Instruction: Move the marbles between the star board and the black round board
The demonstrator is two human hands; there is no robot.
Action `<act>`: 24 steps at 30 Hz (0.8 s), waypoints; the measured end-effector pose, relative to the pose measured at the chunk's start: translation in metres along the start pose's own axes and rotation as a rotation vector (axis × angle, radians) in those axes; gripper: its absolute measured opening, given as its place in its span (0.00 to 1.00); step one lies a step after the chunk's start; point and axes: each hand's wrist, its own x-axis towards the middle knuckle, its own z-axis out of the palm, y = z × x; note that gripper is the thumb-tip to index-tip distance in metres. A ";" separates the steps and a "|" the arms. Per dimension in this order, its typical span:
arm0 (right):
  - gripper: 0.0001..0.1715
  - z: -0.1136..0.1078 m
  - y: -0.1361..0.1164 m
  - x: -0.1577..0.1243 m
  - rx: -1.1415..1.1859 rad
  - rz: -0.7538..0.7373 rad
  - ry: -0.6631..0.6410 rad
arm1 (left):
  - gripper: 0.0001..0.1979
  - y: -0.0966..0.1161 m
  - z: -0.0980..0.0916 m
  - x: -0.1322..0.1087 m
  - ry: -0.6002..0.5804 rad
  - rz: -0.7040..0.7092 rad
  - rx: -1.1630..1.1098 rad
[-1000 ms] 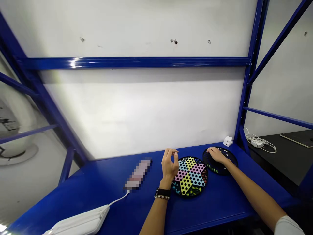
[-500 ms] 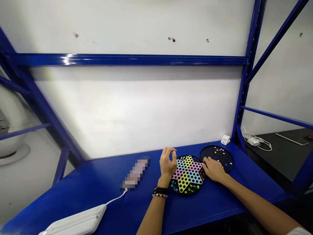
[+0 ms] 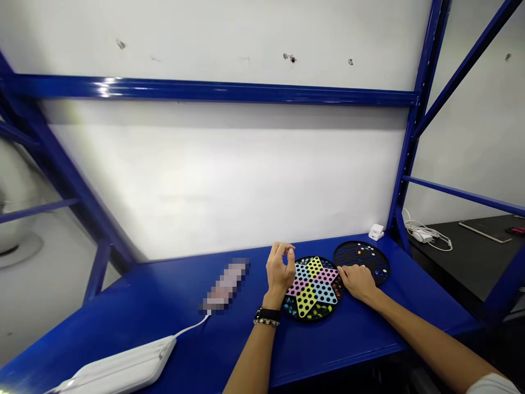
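A round Chinese checkers board (image 3: 306,301) lies on the blue table, with a yellow, pink and blue star of black holes. Glassy marbles in several colours fill the pockets around the star. My left hand (image 3: 280,271) is raised at the board's left edge, fingers curled in toward the thumb; whatever it may hold is hidden. At the right rim, beside the red marbles (image 3: 337,287), my right hand (image 3: 357,280) has its fingertips pressed together; anything between them is too small to make out. Behind that hand lies a round black tray (image 3: 346,253) with small white and orange pieces.
A phone-like slab (image 3: 226,287), blurred out, is joined by a white cable to a white power strip or bank (image 3: 123,364). Small white boxes (image 3: 376,232) stand at the back right. Blue rack posts (image 3: 404,169) frame the table, and a black table (image 3: 476,251) holds a charger with cable.
My right hand's fingers have drawn down from the black tray's edge to the board's right rim, more closed together. My left hand holds nearly the same pose. The view has shifted slightly.
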 end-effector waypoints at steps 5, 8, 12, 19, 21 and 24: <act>0.32 -0.003 0.022 0.014 0.084 0.079 0.048 | 0.10 -0.001 -0.001 -0.001 -0.002 -0.008 -0.006; 0.29 -0.009 0.056 0.036 0.093 0.198 0.092 | 0.11 -0.002 0.000 -0.002 -0.018 -0.017 -0.005; 0.24 -0.011 0.099 0.065 0.032 0.285 -0.012 | 0.11 -0.004 0.001 -0.002 -0.025 -0.016 0.014; 0.19 0.007 0.108 0.085 -0.020 0.158 -0.145 | 0.12 -0.004 -0.001 -0.003 -0.062 -0.029 0.021; 0.19 0.009 0.107 0.088 -0.031 0.149 -0.142 | 0.12 -0.004 -0.001 -0.003 -0.063 -0.028 0.017; 0.19 0.008 0.108 0.089 0.050 0.168 -0.145 | 0.12 -0.004 -0.001 -0.003 -0.057 -0.026 0.016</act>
